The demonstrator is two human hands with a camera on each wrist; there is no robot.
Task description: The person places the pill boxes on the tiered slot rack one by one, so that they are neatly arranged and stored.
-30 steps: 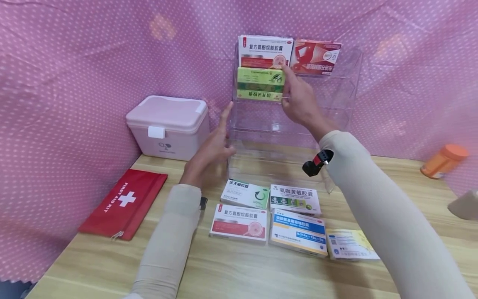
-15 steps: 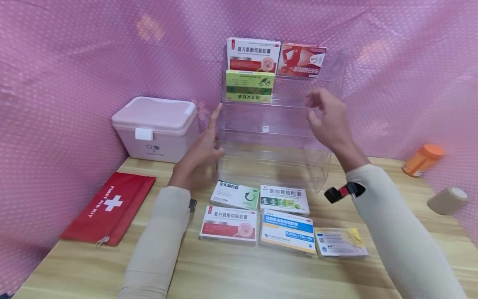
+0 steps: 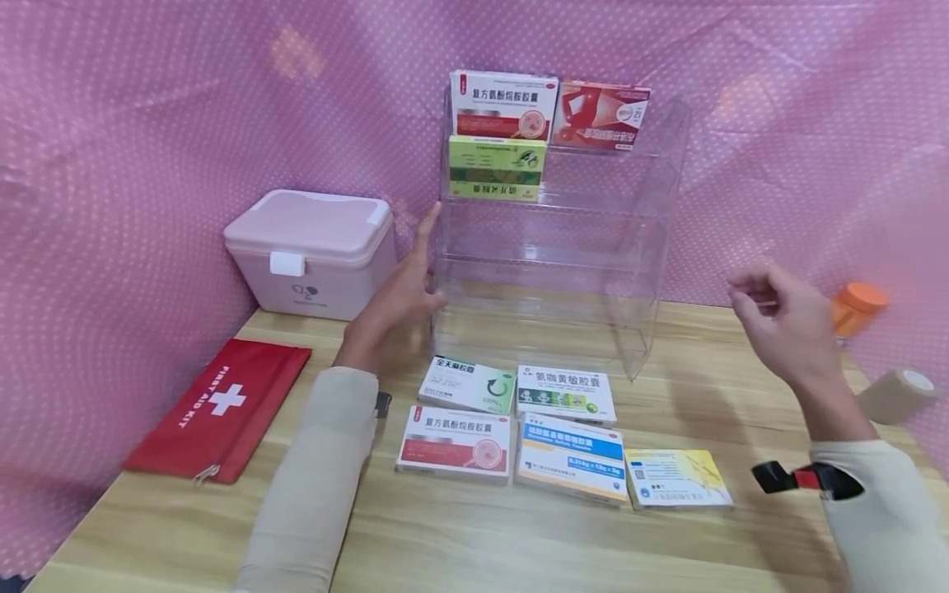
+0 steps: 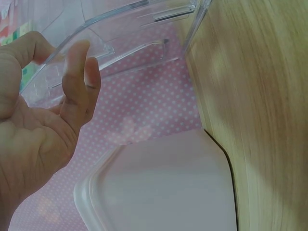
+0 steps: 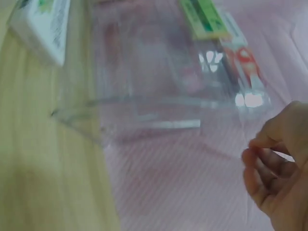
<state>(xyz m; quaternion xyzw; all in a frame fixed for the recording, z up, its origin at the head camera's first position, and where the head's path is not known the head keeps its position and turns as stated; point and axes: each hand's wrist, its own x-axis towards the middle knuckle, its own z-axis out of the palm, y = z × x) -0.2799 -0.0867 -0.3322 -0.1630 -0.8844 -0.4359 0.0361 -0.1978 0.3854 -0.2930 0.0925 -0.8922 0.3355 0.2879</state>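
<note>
A clear stepped display rack (image 3: 556, 235) stands at the back of the table. My left hand (image 3: 396, 305) holds its left side; in the left wrist view the thumb and bent fingers lie about the clear side edge. My right hand (image 3: 793, 329) hovers to the right of the rack, fingers loosely curled with nothing in them. The rack's upper tiers bear a white-and-red medicine box (image 3: 504, 107), a red medicine box (image 3: 602, 117) and a green medicine box (image 3: 495, 169). Several more boxes lie in front, including a blue-and-white one (image 3: 571, 458) and a yellow-and-white one (image 3: 678, 478).
At the left are a lidded pink storage box (image 3: 311, 255) and a red first aid pouch (image 3: 222, 412). An orange-capped bottle (image 3: 860, 306) and a beige bottle (image 3: 899, 395) are near my right hand. A pink dotted cloth (image 3: 148, 165) hangs behind.
My right hand has left the green box on the rack and moved right and down, past the rack's side. The left hand stays at the rack; the boxes keep their places.
</note>
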